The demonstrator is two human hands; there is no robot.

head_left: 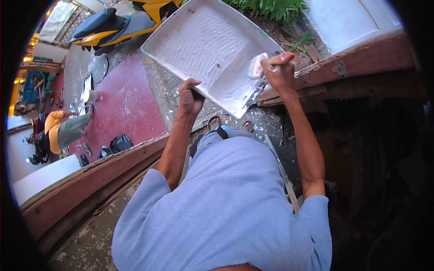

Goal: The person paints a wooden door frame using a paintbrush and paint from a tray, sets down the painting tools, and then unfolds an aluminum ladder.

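Note:
A large paint tray (199, 40), coated inside with white paint, is held out in front of me at a tilt. My left hand (191, 98) is closed on its near left edge, thumb on top and fingers hidden underneath. In my right hand (281, 77) is a paintbrush (257, 66) with a reddish-orange handle, its broad bristles thick with white paint. The brush is over the tray's right side; whether the bristles touch the surface I cannot tell. Wet, glossy paint pools by the tray's nearest corner.
Worn reddish-brown wooden beams (361, 63) run along both sides of me. Beyond the left one, a person in an orange top (55, 131) bends over red floor tiles (131, 99). A yellow-and-black motorcycle (117, 29) stands far left; green leaves (275, 10) grow behind the tray.

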